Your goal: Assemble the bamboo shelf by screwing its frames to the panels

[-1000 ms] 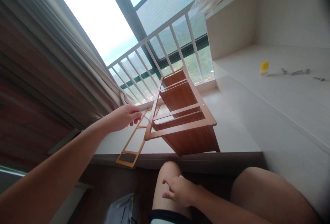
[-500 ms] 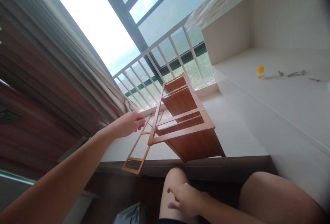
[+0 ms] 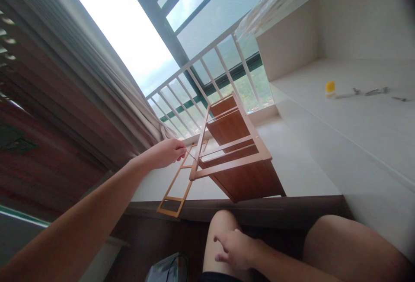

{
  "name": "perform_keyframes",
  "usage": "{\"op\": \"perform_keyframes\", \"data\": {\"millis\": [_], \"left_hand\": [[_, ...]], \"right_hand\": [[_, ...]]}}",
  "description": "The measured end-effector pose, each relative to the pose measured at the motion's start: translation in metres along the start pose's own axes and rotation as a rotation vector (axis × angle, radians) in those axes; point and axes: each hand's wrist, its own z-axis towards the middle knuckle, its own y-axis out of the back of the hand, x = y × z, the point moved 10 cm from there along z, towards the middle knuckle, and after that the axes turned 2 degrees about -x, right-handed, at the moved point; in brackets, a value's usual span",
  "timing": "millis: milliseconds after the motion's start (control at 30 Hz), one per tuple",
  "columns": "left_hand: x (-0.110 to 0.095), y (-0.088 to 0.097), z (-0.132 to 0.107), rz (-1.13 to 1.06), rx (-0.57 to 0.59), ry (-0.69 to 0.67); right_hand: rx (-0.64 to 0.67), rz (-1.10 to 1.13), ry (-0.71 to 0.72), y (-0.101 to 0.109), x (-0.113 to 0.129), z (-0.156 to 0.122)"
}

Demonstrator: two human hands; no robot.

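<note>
My left hand [image 3: 168, 152] reaches out to the left edge of a brown wooden shelf rack [image 3: 238, 156] lying on its side on a white sill. Its fingers are pinched on a thin metal tool [image 3: 191, 155] whose tip meets the rack's side rail. A flat wooden ladder-like frame [image 3: 177, 182] lies on the sill below that hand. My right hand [image 3: 235, 249] rests on my left knee with its fingers loosely curled and holds nothing.
A raised white ledge [image 3: 356, 113] at the right carries a small yellow-capped bottle [image 3: 330, 89] and a few metal screws [image 3: 376, 91]. A white railing [image 3: 207, 72] and window stand behind the rack, curtains [image 3: 97, 74] at left. A plastic bag [image 3: 165, 269] lies on the floor.
The view has shifted slightly, so the rack and hands sit a little more to the right. My left hand stays pinched at the rack's rail; my right hand stays on the knee.
</note>
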Motion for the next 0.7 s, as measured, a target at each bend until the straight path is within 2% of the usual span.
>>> {"op": "perform_keyframes", "data": {"millis": [100, 333, 700], "left_hand": [[0.003, 0.002, 0.001, 0.005, -0.021, 0.017], [0.004, 0.001, 0.003, 0.012, -0.015, 0.022], [0.0, 0.0, 0.004, -0.008, -0.015, 0.016]], "right_hand": [[0.089, -0.073, 0.025, -0.003, 0.005, -0.002], [0.088, -0.1, -0.005, -0.003, 0.001, -0.003], [0.096, -0.153, 0.045, 0.004, 0.015, -0.005]]}}
